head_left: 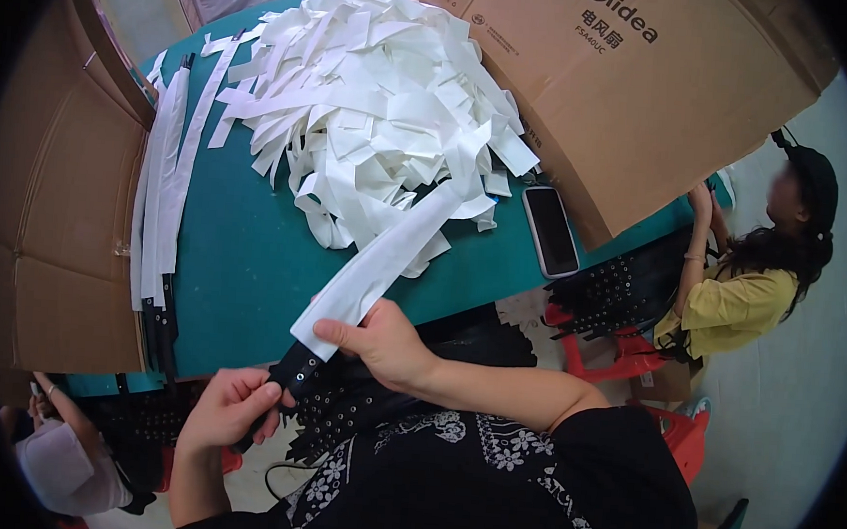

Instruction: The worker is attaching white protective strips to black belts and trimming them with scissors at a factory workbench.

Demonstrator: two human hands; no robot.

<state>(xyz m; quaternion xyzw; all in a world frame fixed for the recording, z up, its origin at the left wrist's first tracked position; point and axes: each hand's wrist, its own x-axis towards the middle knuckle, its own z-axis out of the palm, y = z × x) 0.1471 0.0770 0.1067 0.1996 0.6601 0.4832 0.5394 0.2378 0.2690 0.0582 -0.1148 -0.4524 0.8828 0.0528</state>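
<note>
A black belt [306, 373] with metal eyelets slants across in front of me, partly inside a long white sleeve [385, 259]. My left hand [234, 404] is closed on the belt's bare lower part, thumb on top. My right hand [386, 347] grips the white sleeve close to its lower end, with the thumb lying across it. The sleeve's far end reaches the large heap of loose white strips [386, 88] on the green table. Beneath my hands, a bundle of black eyelet belts [356, 411] lies by my lap, partly hidden by my right forearm.
On the green table [240, 253], sleeved belts [167, 200] lie at left beside a cardboard box [68, 204]. Another cardboard box [637, 103] and a phone [550, 231] are at right. Co-workers sit at right, in a yellow shirt [736, 308], and lower left. Red stools [621, 359] stand below.
</note>
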